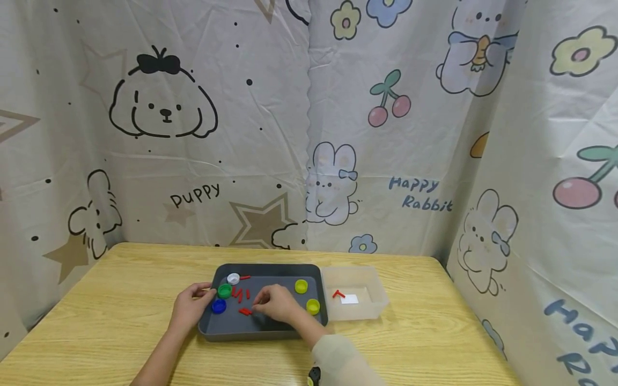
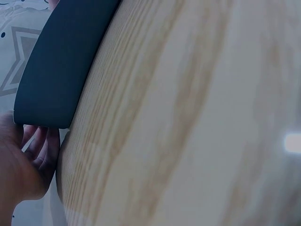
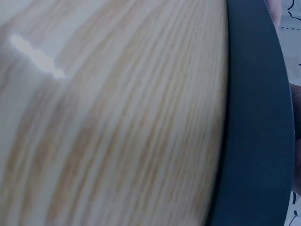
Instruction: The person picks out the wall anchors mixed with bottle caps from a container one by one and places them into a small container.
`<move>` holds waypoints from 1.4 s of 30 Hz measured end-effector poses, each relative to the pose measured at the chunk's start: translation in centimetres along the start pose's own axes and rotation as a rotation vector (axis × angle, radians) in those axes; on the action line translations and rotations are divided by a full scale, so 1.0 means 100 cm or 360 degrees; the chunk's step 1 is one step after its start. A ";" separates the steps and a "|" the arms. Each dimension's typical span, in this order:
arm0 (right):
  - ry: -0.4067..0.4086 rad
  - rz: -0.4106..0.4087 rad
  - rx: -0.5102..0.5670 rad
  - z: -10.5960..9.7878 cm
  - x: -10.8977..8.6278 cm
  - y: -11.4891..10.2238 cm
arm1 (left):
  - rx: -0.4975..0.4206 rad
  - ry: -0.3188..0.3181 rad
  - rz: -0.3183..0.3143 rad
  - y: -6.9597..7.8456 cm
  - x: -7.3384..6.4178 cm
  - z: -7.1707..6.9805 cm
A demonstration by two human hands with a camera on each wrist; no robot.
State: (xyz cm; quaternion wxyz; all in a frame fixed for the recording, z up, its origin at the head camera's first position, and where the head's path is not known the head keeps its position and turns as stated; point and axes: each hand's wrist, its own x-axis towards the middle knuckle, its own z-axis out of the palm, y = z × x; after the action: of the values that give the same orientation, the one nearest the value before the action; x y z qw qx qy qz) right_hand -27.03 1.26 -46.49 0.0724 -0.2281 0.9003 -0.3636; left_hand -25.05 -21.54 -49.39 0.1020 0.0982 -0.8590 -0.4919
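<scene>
A dark grey tray (image 1: 260, 336) lies on the table. My left hand (image 1: 189, 306) grips its left edge; in the left wrist view that hand (image 2: 28, 165) has its thumb and fingers around the tray's end (image 2: 61, 80). Over the tray's middle is my right hand (image 1: 277, 304), fingers bent down and fingertips close together beside small red sticks (image 1: 245, 311). Whether a stick is between them is too small to tell. More red sticks (image 1: 240, 295) lie left of it. A white cap (image 1: 233, 279), green cap (image 1: 224, 291) and blue cap (image 1: 219, 306) line the tray's left side.
Two yellow caps, a back one (image 1: 301, 286) and a front one (image 1: 313, 306), sit at the tray's right side. Against that side stands a translucent box (image 1: 376, 289) with red pieces (image 1: 338, 294) and a white rectangle (image 1: 350, 299). A patterned curtain (image 1: 251, 161) hangs behind the wooden table (image 1: 420, 343).
</scene>
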 end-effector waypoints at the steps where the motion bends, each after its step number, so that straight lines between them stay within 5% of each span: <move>1: -0.0003 0.0004 0.0001 0.001 0.000 0.000 | -0.0002 0.0001 -0.0007 0.000 0.000 0.000; 27: 0.0033 0.0112 -0.0199 0.016 0.001 -0.003 | -0.0019 0.0001 -0.0010 0.003 -0.003 -0.001; 42: 0.0011 0.0052 -0.0124 0.009 0.000 0.004 | -0.0006 -0.0023 -0.0010 0.007 -0.005 -0.003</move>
State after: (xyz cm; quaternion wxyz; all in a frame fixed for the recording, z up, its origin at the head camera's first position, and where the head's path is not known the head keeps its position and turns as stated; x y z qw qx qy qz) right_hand -26.93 0.92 -47.42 0.0663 -0.2148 0.9176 -0.3278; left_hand -24.51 -21.32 -48.70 0.0947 0.0971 -0.8585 -0.4946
